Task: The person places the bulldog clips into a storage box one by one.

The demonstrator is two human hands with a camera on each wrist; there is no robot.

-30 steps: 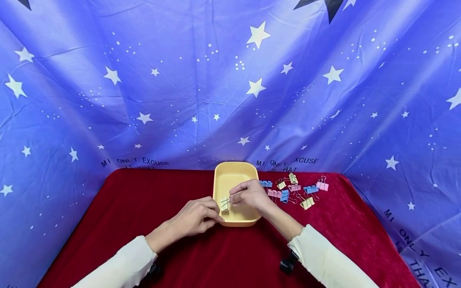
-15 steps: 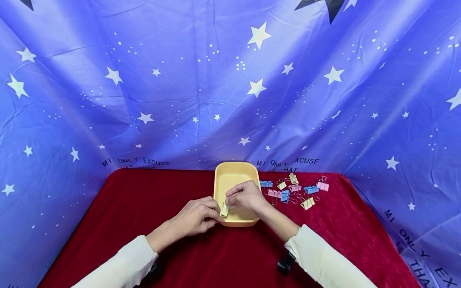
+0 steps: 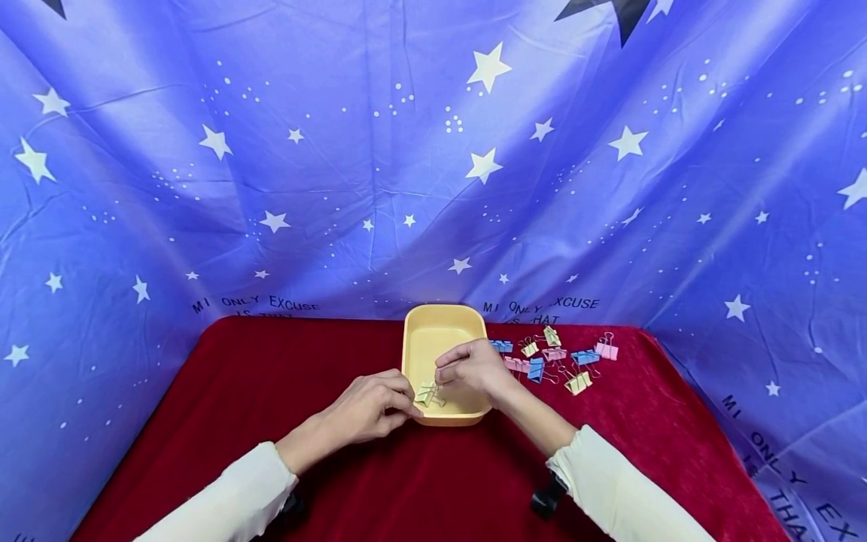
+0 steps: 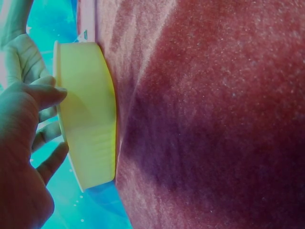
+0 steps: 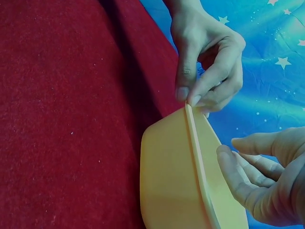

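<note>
A yellow binder clip lies inside the pale yellow tray, near its front left corner, wire handles spread. My left hand pinches the tray's rim at that corner; in the right wrist view the left hand's thumb and fingers meet over the rim. Just above the clip is my right hand, its fingertips close to one wire handle. The right wrist view shows the right hand with thumb and forefinger slightly parted and nothing seen between them. That view hides the clip behind the tray wall.
Several binder clips in blue, pink and yellow, among them a yellow one and a pink one, lie scattered right of the tray. Red velvet cloth covers the table. A blue star-printed curtain hangs behind.
The right hand lowered the yellow binder clip to the tray floor, let it go and drew back slightly right. The clip now lies with its handles spread. The left hand stayed on the rim.
</note>
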